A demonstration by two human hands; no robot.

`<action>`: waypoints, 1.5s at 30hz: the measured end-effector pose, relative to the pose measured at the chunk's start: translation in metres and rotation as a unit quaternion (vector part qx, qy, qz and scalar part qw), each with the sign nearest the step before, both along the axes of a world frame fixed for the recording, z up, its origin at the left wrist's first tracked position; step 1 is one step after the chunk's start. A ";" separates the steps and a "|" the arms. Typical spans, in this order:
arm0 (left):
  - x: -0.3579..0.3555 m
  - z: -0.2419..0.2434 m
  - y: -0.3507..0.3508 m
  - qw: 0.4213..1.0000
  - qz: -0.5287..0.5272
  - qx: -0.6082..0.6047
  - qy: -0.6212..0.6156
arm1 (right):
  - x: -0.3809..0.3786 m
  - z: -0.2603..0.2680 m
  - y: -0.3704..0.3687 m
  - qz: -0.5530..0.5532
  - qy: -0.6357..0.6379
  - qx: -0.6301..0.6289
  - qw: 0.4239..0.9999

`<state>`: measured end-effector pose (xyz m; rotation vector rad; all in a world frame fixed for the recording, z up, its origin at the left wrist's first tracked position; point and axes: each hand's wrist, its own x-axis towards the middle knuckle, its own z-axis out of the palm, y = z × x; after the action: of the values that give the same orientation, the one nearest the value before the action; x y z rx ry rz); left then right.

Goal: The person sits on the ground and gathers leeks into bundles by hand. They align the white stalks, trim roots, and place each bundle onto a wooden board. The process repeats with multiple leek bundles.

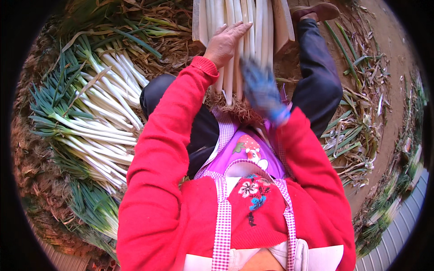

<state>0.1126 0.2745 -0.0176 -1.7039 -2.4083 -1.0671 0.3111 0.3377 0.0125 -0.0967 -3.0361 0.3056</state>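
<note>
A row of long white Welsh onion stalks [262, 37] lies in a wooden trough [284, 28], with the roots [230, 105] hanging out toward my lap. My bare left hand [226, 42] rests across the stalks, fingers stretched out and pointing right. Over the root ends on the right is my right hand [260, 89], in a blue and grey glove. It is blurred by motion, and its fingers cannot be made out clearly, nor whether it grips any stalk. Both my sleeves are red.
Trimmed Welsh onions with green tops [98, 111] are heaped on my left. Dry brown leaves [169, 44] lie beside the trough. Stripped leaves and peelings [352, 139] litter the bare ground on my right. My bent legs [317, 74] flank the trough's near end.
</note>
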 end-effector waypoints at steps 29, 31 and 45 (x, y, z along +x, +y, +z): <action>0.175 0.144 -0.211 0.744 0.297 0.238 -0.549 | 0.042 0.007 -0.063 0.193 -0.221 -0.551 0.781; 0.161 0.160 -0.228 0.767 0.337 0.251 -0.485 | 0.031 -0.010 -0.057 -0.027 -0.277 -0.572 0.772; -0.002 -0.011 -0.486 0.558 0.806 -0.070 -0.183 | -0.031 0.081 -0.058 -0.029 -0.406 -0.638 0.654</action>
<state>0.1104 -0.2120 -0.0285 1.1205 -2.6377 -0.6918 0.2798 0.2800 0.0935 -0.5053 -2.5858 2.9370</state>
